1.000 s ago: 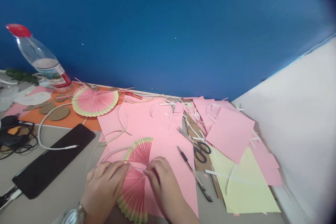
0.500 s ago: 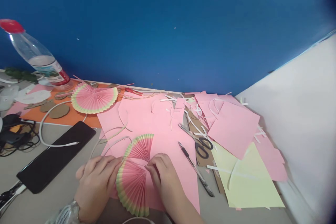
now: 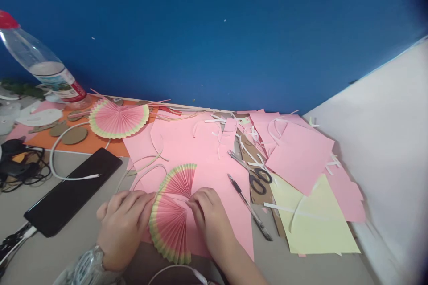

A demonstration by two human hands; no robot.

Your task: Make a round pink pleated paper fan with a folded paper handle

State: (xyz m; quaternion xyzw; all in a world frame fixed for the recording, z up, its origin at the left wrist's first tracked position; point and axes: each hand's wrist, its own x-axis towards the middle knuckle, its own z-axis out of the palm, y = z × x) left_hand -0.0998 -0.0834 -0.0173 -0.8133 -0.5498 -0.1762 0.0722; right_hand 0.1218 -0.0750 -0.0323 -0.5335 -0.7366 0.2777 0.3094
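A pleated paper fan [image 3: 171, 234], pink with a yellow-green rim, lies spread in a half circle near the table's front edge, over pink sheets. At its outer rim on the left, my left hand [image 3: 124, 222] has its fingers curled together against the pleats. My right hand [image 3: 211, 216] pinches the fan at its centre, where the folds meet. A gap runs across the pleats between my two hands. What exactly lies under my left fingertips is hidden. Large pink paper [image 3: 230, 205] is spread beneath the fan and my right hand.
To the right are a pen [image 3: 249, 207], scissors [image 3: 257, 178], pink sheets [image 3: 301, 156] and yellow paper [image 3: 317, 231]. A second fan [image 3: 119, 120], cardboard discs [image 3: 74, 135], a phone [image 3: 73, 193], cables [image 3: 23, 169] and a bottle [image 3: 50, 64] stand or lie left. Behind is a blue wall [image 3: 200, 31].
The view has tipped slightly downward, so most things sit a little higher in the picture. Both hands keep nearly the same hold on the fan.
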